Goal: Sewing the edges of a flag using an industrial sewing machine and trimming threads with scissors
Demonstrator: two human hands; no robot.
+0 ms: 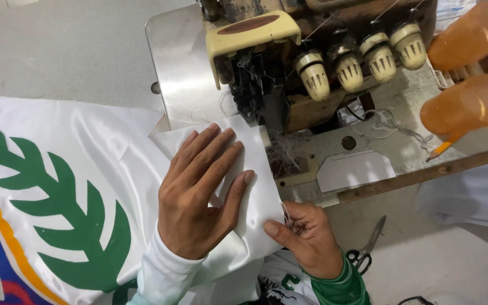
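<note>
A white satin cloth [86,147] printed with a green leaf branch, an orange band and a blue patch lies across the table. Its folded corner [255,197] reaches the presser foot of an old overlock sewing machine [266,73]. My left hand [199,195] lies flat on that corner, fingers spread and pointing toward the machine. My right hand [306,234], in a green cuff, pinches the cloth's near right edge between thumb and fingers, just before the machine's bed.
Several cream tension dials [360,59] line the machine's front. Two orange thread cones [470,101] lie at the right. A pencil [444,147] rests on the metal bed. Black-handled scissors [365,251] lie on the table right of my right hand.
</note>
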